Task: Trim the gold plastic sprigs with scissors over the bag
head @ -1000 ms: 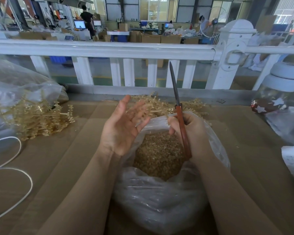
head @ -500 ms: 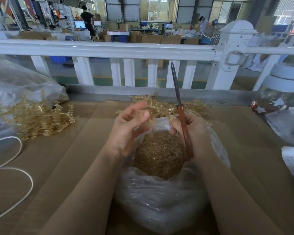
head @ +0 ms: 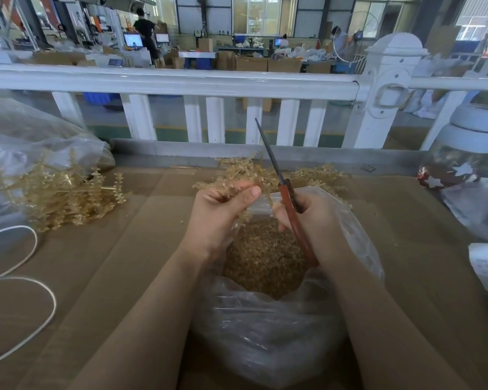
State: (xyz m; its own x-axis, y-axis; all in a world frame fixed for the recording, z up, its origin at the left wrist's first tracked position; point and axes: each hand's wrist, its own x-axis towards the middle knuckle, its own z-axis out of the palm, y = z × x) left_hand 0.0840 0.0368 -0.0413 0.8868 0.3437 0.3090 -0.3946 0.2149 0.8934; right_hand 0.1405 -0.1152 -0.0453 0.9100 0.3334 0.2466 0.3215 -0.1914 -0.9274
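Observation:
A clear plastic bag (head: 265, 342) stands open in front of me, its inside filled with small gold trimmings (head: 262, 260). Over its far rim my left hand (head: 220, 212) grips a gold plastic sprig (head: 231, 184) pulled from the loose pile of sprigs (head: 313, 175) behind the bag. My right hand (head: 313, 218) holds the scissors (head: 288, 198) by their red-brown handles. The blades are closed and point up and away, just right of the sprig.
A second heap of gold sprigs (head: 59, 198) spills from a clear bag (head: 26, 136) at the left. White cord loops (head: 20, 277) lie at the near left. A white railing (head: 197, 83) runs along the far table edge. A lidded jar (head: 468, 153) stands at the right.
My left hand went from open and flat above the bag to curled around a gold sprig from the pile. The scissors tilted slightly left toward it.

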